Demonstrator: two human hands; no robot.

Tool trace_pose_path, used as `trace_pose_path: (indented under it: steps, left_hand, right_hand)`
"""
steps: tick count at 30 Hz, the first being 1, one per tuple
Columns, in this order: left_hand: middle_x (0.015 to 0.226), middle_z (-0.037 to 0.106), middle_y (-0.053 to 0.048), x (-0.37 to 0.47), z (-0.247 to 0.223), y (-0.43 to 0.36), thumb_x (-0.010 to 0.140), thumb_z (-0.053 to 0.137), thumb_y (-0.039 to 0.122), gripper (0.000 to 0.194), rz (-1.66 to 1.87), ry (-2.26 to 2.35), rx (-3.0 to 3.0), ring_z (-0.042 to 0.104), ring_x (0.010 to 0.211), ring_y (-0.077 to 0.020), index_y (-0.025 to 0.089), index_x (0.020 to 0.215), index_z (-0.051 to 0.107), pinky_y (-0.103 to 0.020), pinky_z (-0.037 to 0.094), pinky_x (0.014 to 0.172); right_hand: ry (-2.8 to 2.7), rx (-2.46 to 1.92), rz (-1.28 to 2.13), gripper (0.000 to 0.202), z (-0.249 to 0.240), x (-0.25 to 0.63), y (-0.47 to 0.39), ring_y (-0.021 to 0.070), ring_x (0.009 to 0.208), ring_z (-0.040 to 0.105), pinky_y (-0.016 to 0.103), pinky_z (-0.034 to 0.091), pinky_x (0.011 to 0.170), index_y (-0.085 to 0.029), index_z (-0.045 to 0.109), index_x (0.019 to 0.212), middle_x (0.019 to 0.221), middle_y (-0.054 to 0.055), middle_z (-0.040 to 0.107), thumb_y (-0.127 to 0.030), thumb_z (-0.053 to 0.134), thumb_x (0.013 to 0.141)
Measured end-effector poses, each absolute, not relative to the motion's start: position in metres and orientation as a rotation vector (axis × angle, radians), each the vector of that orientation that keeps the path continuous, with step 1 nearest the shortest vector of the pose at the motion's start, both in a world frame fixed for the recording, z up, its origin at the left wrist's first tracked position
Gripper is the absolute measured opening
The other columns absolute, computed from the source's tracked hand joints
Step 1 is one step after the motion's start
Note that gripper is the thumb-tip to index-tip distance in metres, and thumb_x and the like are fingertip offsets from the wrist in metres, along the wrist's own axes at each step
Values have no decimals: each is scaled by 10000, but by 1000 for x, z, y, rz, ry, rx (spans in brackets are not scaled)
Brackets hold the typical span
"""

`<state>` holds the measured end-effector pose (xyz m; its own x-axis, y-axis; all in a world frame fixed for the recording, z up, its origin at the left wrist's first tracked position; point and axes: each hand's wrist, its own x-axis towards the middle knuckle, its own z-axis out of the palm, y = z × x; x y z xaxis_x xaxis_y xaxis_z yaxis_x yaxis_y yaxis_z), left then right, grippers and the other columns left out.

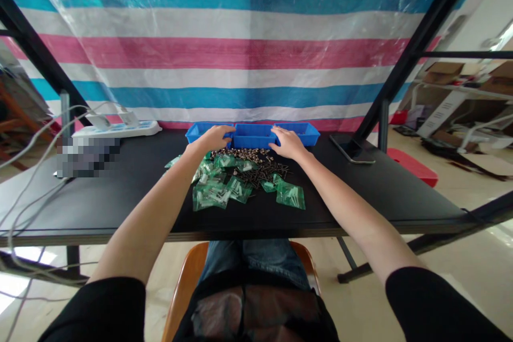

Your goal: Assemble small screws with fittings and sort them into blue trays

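Three blue plastic bins stand in a row at the back of the black table. My left hand (214, 139) reaches over the front of the left bin (195, 131), its fingers bent at the seam with the middle bin (253, 141). Across from it, my right hand (289, 142) has fingers and thumb around the middle bin's right end, partly over the right bin (310, 133). In front lie a heap of small brassy metal parts (248, 154), a pile of dark screws (266, 173) and several green-tinted plastic bags (210, 195) with pale pieces inside.
A white power strip (120, 129) with plugs and cables lies at the back left, beside a blurred-out item (88, 156). A phone (352, 149) rests on the right of the black table (132, 187). Black metal posts (401, 75) flank a striped sheet (248, 53) behind.
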<state>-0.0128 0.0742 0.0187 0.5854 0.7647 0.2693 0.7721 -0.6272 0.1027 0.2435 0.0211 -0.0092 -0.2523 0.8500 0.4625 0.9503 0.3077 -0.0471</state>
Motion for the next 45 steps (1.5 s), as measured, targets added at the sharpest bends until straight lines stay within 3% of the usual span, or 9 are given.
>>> trace_pose_path:
  steps: [12, 30, 45]
  left_hand:
    - [1215, 588, -22, -16, 17, 67, 786, 502, 196, 444, -495, -1323, -2801, 568, 1082, -199, 218, 1227, 546, -285, 404, 988]
    - [1259, 551, -11, -26, 18, 32, 799, 494, 218, 433, -501, -1322, -2787, 521, 1152, -203, 240, 1228, 545, -303, 377, 1027]
    - [1179, 610, -34, -17, 27, 67, 756, 474, 163, 493, -408, -1373, -2772, 595, 1031, -193, 183, 1246, 521, -267, 447, 924]
  right_hand:
    - [-2177, -1591, -277, 528, -9, 244, 19, 235, 1266, 402, 398, 333, 1049, -85, 478, 1273, 1363, 152, 426, -257, 580, 784]
    - [-2193, -1547, -294, 509, -9, 241, -15, 230, 1254, 419, 381, 348, 1042, -86, 503, 1254, 1338, 154, 455, -264, 577, 783]
    - [-2145, -1599, -307, 513, -10, 241, 8, 237, 1257, 415, 395, 356, 1026, -94, 497, 1260, 1343, 149, 452, -272, 570, 784]
